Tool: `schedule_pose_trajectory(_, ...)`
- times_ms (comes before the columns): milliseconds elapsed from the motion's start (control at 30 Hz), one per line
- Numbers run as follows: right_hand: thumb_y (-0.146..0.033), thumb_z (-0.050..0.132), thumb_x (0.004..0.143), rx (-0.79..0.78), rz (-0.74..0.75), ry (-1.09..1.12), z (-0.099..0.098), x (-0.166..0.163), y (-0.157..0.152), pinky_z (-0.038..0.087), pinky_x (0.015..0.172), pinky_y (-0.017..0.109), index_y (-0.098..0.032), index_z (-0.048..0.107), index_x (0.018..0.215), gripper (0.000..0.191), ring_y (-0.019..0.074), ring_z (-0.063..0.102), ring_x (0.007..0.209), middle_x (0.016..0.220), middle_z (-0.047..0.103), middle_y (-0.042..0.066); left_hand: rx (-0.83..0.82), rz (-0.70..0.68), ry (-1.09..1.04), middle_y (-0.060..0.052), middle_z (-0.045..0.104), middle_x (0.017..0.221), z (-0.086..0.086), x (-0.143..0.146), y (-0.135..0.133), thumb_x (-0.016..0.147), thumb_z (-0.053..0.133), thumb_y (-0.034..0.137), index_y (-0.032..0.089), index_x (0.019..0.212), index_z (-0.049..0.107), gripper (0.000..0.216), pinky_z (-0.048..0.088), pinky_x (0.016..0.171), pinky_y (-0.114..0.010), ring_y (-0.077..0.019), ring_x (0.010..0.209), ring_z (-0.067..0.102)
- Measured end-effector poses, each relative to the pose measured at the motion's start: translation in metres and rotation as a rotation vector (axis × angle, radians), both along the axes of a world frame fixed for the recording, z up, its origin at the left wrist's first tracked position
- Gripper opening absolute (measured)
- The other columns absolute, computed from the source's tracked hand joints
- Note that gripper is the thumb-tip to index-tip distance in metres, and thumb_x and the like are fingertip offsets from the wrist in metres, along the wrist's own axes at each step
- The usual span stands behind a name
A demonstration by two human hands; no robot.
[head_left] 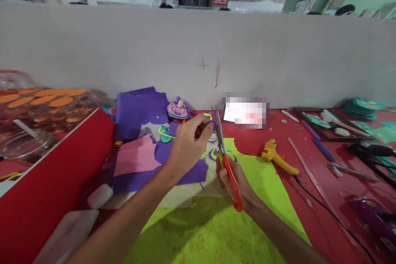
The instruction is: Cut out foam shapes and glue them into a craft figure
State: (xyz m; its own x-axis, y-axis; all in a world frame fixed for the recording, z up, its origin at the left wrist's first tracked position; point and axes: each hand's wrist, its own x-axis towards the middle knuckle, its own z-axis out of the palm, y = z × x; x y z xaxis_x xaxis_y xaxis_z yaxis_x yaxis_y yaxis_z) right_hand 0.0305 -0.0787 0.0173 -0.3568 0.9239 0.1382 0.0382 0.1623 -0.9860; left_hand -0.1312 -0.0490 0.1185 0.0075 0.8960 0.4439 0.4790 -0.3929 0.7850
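Observation:
My right hand (234,177) grips a pair of scissors (230,175) with red-orange handles, blades pointing up and a little apart. Pinched between the thumb and fingers of my left hand (192,138) is a small purple piece (213,123), which looks like felt or foam sheet. It sits right beside the scissor blades; whether they touch it I cannot tell. Under and behind my hands lie a pink sheet (137,156), purple sheets (140,113) and a yellow-green sheet (198,231). Small purple and yellow cut pieces (214,154) rest near the scissors, partly hidden by my hands.
On the right lie a yellow glue gun (278,157) with a black cord, a clear rod (312,177) and a dark tray (328,126). A lit phone (246,113) leans against the white partition (139,49). At left are a red panel (68,177) and containers with orange lids (46,100).

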Motion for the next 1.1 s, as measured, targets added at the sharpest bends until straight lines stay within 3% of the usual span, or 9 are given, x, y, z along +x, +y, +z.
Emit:
schedule_pose_trajectory(467, -0.086, 0.047, 0.082, -0.019, -0.009, -0.006, -0.006, 0.002, 0.001, 0.030, 0.040, 0.023, -0.025, 0.042, 0.080, 0.062, 0.0099, 0.036, 0.047, 0.059, 0.039, -0.007, -0.021, -0.022, 0.029, 0.003, 0.055, 0.065, 0.000, -0.004, 0.004, 0.094, 0.058, 0.027, 0.017, 0.079, 0.058, 0.017, 0.035, 0.056, -0.024, -0.0092, 0.057, 0.045)
schedule_pose_trajectory(733, -0.081, 0.050, 0.086, 0.012, -0.017, -0.055, -0.009, 0.004, 0.001, 0.028, 0.042, 0.023, -0.025, 0.041, 0.080, 0.057, 0.0103, 0.035, 0.048, 0.059, 0.039, -0.007, -0.016, -0.012, -0.022, 0.003, 0.053, 0.064, 0.004, -0.005, 0.003, 0.093, 0.056, 0.026, 0.018, 0.075, 0.055, 0.020, 0.036, 0.056, -0.025, -0.0097, 0.057, 0.045)
schedule_pose_trajectory(1100, -0.079, 0.053, 0.084, 0.000, -0.040, -0.097, 0.001, 0.004, 0.003, 0.031, 0.047, 0.024, -0.024, 0.043, 0.076, 0.056, 0.0113, 0.035, 0.053, 0.062, 0.041, -0.006, 0.001, 0.024, -0.014, 0.004, 0.049, 0.064, 0.004, -0.007, 0.004, 0.093, 0.055, 0.024, 0.018, 0.076, 0.053, 0.018, 0.033, 0.054, -0.025, -0.0091, 0.056, 0.043)
